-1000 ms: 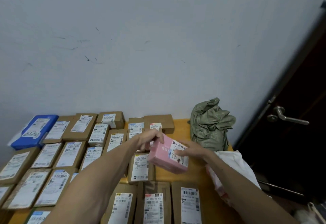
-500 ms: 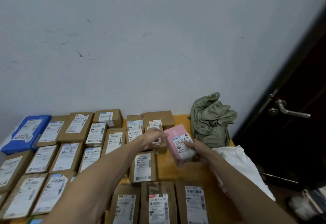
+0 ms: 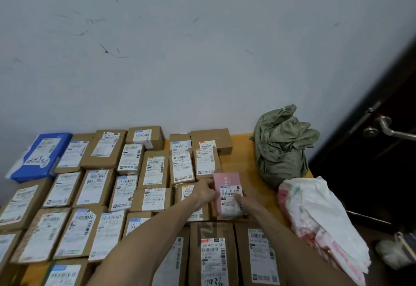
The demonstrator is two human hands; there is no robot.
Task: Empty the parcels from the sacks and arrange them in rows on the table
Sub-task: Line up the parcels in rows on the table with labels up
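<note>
Head view — left hand (image 3: 203,192) and right hand (image 3: 246,203) press flat-fingered on the rectangular pink carton (image 3: 226,180) — paper label up.

— Where are the arms?
— Both bare forearms reach forward from the lower edge and converge, the left on a long diagonal from lower left, the right from lower right.
— And the left hand (image 3: 203,193)?
— Its back faces up and the thumb points away. The fingers meet the left edge of the pink parcel (image 3: 226,178); I cannot tell whether they curl round it.
— The right hand (image 3: 246,202)?
— It is palm down, with the fingers laid fairly straight on the parcel's top, and the wrist is low.
</note>
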